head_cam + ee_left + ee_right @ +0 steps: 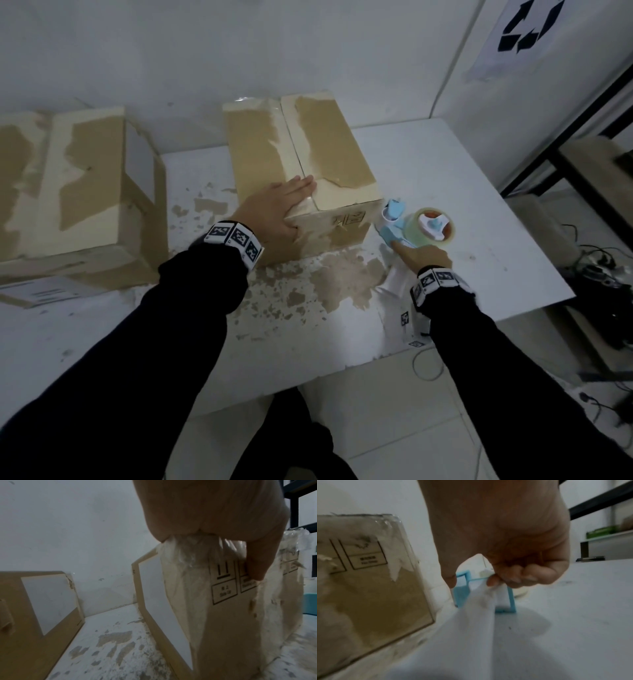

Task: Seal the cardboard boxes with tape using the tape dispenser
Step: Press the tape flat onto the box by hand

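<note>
The tape dispenser (416, 226) lies on the white table (479, 192) just right of the middle box (301, 164), near its front right corner. The right hand (424, 255) has its fingers curled round the dispenser's blue handle, forefinger stretched along it. The left hand (274, 212) lies flat and spread on the box's near top edge, thumb down the front face. The plastic dispenser looks light and stiff, best held by its handle; the box looks stiff, though its torn skin may take tape poorly. Another box (68, 185) stands far left.
</note>
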{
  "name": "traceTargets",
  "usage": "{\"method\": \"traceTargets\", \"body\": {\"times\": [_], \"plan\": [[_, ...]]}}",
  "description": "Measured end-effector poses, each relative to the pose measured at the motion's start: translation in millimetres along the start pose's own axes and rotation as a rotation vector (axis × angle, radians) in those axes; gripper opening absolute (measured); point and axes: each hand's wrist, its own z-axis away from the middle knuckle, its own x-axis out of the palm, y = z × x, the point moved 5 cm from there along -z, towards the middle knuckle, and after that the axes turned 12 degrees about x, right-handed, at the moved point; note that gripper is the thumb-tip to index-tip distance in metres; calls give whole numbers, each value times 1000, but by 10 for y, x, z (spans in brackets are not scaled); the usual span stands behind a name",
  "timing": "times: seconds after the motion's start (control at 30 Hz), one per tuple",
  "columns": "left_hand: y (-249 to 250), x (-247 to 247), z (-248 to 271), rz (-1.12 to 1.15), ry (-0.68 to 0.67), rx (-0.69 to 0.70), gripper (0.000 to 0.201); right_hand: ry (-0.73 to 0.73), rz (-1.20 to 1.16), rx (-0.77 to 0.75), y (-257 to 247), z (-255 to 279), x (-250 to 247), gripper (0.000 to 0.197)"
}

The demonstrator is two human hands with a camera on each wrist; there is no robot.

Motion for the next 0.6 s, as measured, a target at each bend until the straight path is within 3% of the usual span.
{"method": "traceTargets", "body": {"times": [0.07, 0.2, 0.27, 0.33, 0.43, 0.6], "plan": [[-2, 1, -2, -12, -13, 1, 89, 45, -13, -68, -129, 55, -185, 85], [-32, 21, -7, 0, -17, 28, 89, 157, -206, -277, -667, 297, -640, 53], [-57, -5, -8, 138, -2, 17, 89, 110, -300, -371, -1034, 458, -795, 48], [-104, -86, -16, 412, 48, -36, 76, 25, -339, -467, -1433, 629, -879, 45], [-223, -289, -52, 568, 175, -83, 53, -53, -261, -586, -2014, 899, -898, 35], [-671, -727, -162, 391, 361, -170, 41, -20, 73, -824, -2754, 1247, -780, 24]]}}
